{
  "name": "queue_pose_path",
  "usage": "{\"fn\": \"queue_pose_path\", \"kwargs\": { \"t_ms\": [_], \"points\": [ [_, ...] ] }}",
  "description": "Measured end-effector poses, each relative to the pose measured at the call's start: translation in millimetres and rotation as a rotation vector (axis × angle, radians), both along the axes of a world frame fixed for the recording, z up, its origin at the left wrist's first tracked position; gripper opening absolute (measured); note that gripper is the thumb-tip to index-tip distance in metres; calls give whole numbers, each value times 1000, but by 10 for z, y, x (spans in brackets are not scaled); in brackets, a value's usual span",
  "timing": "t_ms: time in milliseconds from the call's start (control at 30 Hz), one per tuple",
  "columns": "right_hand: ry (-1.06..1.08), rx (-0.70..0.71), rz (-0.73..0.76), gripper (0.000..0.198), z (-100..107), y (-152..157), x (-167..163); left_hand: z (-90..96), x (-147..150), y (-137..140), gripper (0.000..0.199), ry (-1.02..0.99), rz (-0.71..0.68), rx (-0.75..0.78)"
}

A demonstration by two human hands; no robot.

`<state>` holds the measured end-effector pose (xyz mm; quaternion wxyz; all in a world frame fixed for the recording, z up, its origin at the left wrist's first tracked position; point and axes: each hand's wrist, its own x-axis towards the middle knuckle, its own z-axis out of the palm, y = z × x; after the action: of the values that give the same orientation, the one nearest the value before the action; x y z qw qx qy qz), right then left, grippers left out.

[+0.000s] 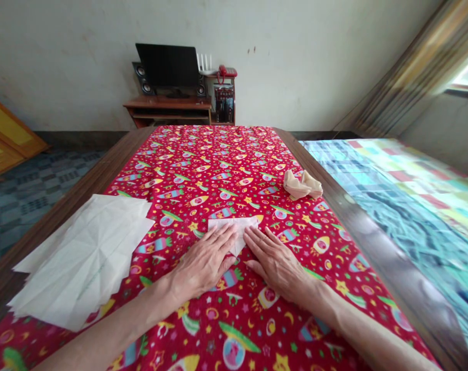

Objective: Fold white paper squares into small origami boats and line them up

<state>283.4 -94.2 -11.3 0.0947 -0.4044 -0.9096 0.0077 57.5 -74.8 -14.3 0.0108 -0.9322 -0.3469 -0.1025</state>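
Observation:
A small white folded sheet of paper (238, 238) lies on the red patterned cloth, its straight edge away from me and a point toward me. My left hand (206, 256) rests flat on its left part, with the fingers stretched out. On its right part lies my right hand (274, 260), also flat with fingers extended. Both hands press from above and cover much of the paper; neither grips it. To the left is a stack of creased white paper sheets (87, 252), fanned unevenly. A cream folded paper or cloth piece (302, 184) sits beyond my right hand.
The red cloth (218, 170) covers a dark wooden table (334, 216). A bed (407, 190) with checked covers stands along the right. At the far wall, a desk (172, 105) holds a monitor (168, 67), with a red telephone (226, 72) beside it.

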Motion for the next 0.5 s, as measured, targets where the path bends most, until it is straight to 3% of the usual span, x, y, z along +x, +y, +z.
{"fn": "queue_pose_path", "kwargs": {
  "t_ms": [300,500],
  "points": [
    [73,79,-48,43,-19,52,105,0,-382,-44,42,-3,91,55],
    [145,157,-93,33,-44,106,17,-4,-419,144,29,-242,101,61]
  ]
}}
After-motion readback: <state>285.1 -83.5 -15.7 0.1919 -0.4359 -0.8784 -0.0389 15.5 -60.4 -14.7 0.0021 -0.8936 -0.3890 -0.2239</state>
